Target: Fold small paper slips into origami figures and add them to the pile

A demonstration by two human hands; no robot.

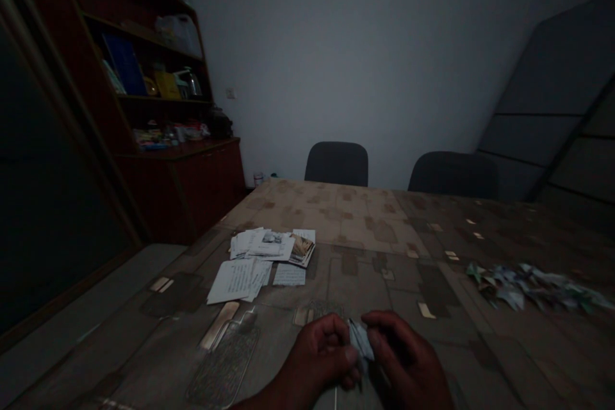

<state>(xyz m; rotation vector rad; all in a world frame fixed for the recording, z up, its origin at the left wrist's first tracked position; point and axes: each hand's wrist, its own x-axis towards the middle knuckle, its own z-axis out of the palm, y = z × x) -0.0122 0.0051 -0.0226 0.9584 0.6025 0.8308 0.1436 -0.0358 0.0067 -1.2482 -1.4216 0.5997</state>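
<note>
Toward the table's point(394, 278) near edge, left hand point(321, 353) pinches paper point(361, 339), right hand point(408, 355) half-curled against it, grip unclear; light pressure should avoid tears.

The left fingers point(348, 356) and right fingers point(384, 353) are hiding parts of a small paper point(361, 341), the writing on the cards point(234, 280) is looking unreadably small, and the paper heap point(538, 286) is blurring together.

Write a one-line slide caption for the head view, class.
A small, pale, paper-like piece held between left hand and right hand above a brown patterned table, white printed papers lying beyond.
</note>
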